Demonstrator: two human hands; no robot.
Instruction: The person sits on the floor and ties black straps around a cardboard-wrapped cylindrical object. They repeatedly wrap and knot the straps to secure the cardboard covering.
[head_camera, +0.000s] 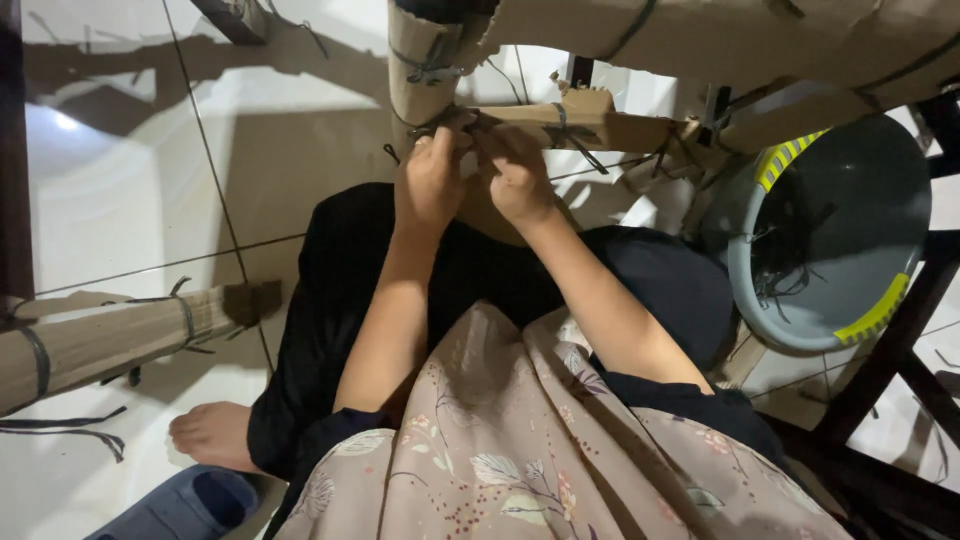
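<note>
My left hand (432, 178) and my right hand (515, 178) are raised side by side against a frame of rolled cardboard tubes (560, 122). Both pinch a thin dark strap (470, 125) where a horizontal tube meets an upright tube (418, 60). The fingers of both hands are curled on the strap at the joint. More dark straps bind the tubes further right. My forearms reach up from my lap, over black trousers and a floral cloth.
A second cardboard roll (110, 335) with dark bands lies at left on the white tiled floor (130, 170). A grey basin (835, 235) with yellow grips holds loose dark straps at right. Dark wooden legs (900, 350) stand at far right. A bare foot (212, 432) and a blue slipper (190, 505) are lower left.
</note>
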